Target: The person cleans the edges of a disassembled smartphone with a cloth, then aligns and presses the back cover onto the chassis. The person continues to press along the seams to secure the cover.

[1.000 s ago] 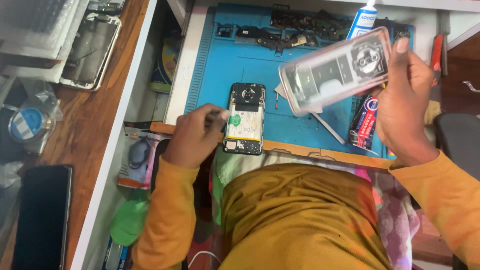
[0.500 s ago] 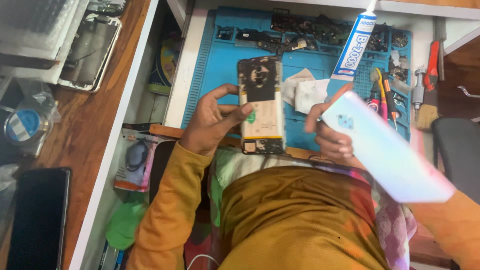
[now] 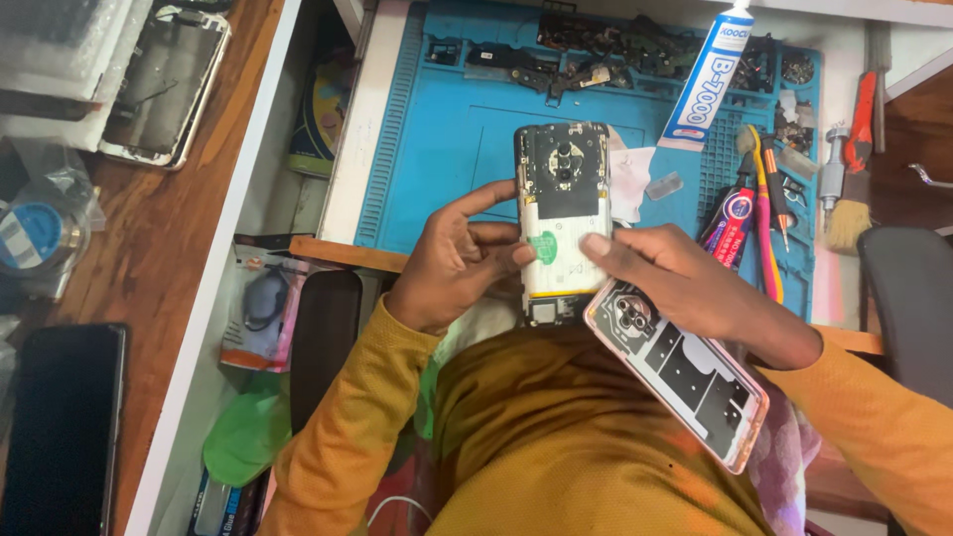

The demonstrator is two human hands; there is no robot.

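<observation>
- Glue tube (image 3: 707, 77): white with a blue label, lying tilted at the far right of the blue work mat (image 3: 437, 149), its nozzle pointing to the far edge.
- Red-and-blue flat packet (image 3: 733, 220): on the right part of the mat, beside a row of hand tools with red and yellow handles (image 3: 766, 199).
- Clear plastic package (image 3: 260, 308): rectangular, pinkish at one edge, with a dark round item inside; it sits in the gap left of the worktop (image 3: 338, 179), above a green bag (image 3: 248, 437).
- Tape roll (image 3: 35, 233): blue and white, wrapped in clear film, on the brown wooden surface at far left.
- Opened phone (image 3: 562, 218): held upright over the near edge of the mat, back side up. The upper part is dark with a round camera cluster; the lower part is a pale battery area bearing a green round sticker and a white label.
- Left hand (image 3: 462, 263): closed on the left edge of the opened phone, thumb lying across the battery area.
- Right hand (image 3: 685, 283): fingers closed on a translucent pink-rimmed back cover (image 3: 685, 382), which slants toward the near right over the lap; the index finger extends onto the phone's battery area.
- Brush (image 3: 849, 213): pale bristles, on the worktop right of the mat.
</observation>
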